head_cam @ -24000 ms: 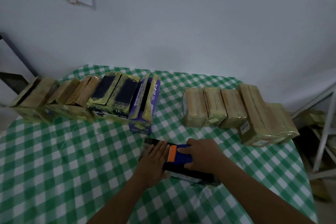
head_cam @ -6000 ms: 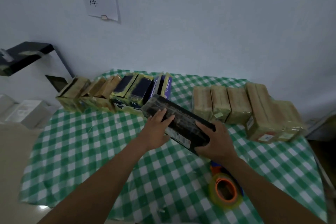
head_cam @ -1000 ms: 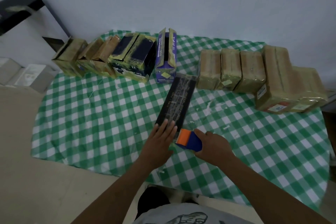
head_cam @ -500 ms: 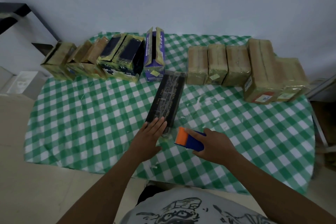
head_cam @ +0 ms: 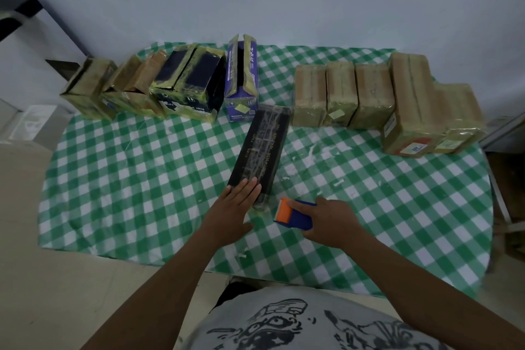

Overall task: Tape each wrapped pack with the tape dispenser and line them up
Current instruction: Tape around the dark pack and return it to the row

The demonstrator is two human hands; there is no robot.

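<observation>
— From the head camera, how does the black pack (head_cam: pixel 260 153) lie?
— Flat on the checked cloth (head_cam: pixel 142 179), with its long axis running away from the person toward the lined-up packs (head_cam: pixel 341 94). The left hand (head_cam: pixel 227 216) presses straight fingers on its near end.
— And the right hand (head_cam: pixel 332 221)?
— It's curled round the tape dispenser (head_cam: pixel 294 214), just right of that end and not touching it.

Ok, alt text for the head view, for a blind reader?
A left hand presses the near end of a long black taped pack on a green checked tablecloth, while the right hand grips a blue and orange tape dispenser. Other taped packs line the far edge.
</observation>
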